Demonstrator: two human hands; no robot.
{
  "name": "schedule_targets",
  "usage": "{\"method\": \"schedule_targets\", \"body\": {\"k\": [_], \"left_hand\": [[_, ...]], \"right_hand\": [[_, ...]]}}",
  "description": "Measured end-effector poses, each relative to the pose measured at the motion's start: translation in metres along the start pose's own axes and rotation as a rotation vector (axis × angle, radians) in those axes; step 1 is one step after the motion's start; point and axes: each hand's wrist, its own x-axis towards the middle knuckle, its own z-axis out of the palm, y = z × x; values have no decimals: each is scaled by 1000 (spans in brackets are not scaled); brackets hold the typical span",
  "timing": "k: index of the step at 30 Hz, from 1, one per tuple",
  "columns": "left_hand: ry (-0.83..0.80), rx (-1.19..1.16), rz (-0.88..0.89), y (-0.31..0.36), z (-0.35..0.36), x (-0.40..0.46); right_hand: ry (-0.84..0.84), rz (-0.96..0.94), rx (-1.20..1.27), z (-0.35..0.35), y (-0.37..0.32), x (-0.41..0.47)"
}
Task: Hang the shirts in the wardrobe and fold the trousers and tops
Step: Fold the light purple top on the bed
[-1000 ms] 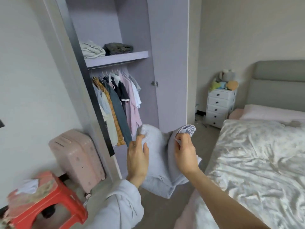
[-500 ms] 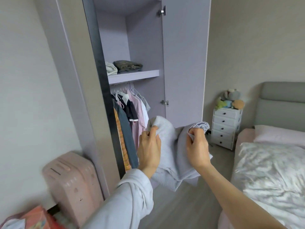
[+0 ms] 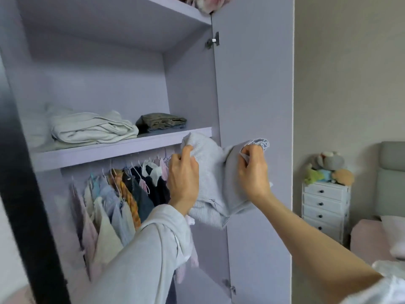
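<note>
The folded pale-blue top (image 3: 215, 183) is half hidden behind both hands, its lower edge sagging. The left hand (image 3: 184, 182), at nine o'clock of it, grips one side with curled fingers; the right hand (image 3: 254, 172), at three o'clock, pinches the collar edge. The top hangs just before the wardrobe shelf (image 3: 122, 148), right of the folded clothes (image 3: 92, 128).

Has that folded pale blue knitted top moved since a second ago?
Yes. The folded pale blue knitted top has risen: earlier it hung well below the lilac wardrobe shelf; now its top edge reaches that shelf.
</note>
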Motion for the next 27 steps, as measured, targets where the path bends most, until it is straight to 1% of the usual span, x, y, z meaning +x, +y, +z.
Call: {"method": "schedule_targets", "body": {"k": [2,6,12,17,19,23,25,26,27], "left_hand": [[71,17,10,-7,20,45],[226,53,47,-37,30,132],[450,137,56,-98,13,238],[603,228,66,-148,-21,306],[671,254,54,-160,-40,331],[798,343,23,-186,-80,384],[807,472,-49,-199,-99,407],[783,557,-108,-206,-107,417],[736,690,-176,-215,-117,431]], "right_hand": [[-6,-57,55,30,9,48],[6,-178,176,100,6,126],[23,-343,337,211,-16,211],[19,-440,480,304,-51,261],[22,-452,537,330,-69,280],[40,-424,727,385,-106,320],[10,-393,801,415,-120,332],[-26,-361,835,433,-125,337],[-84,-314,863,454,-131,343]]}}
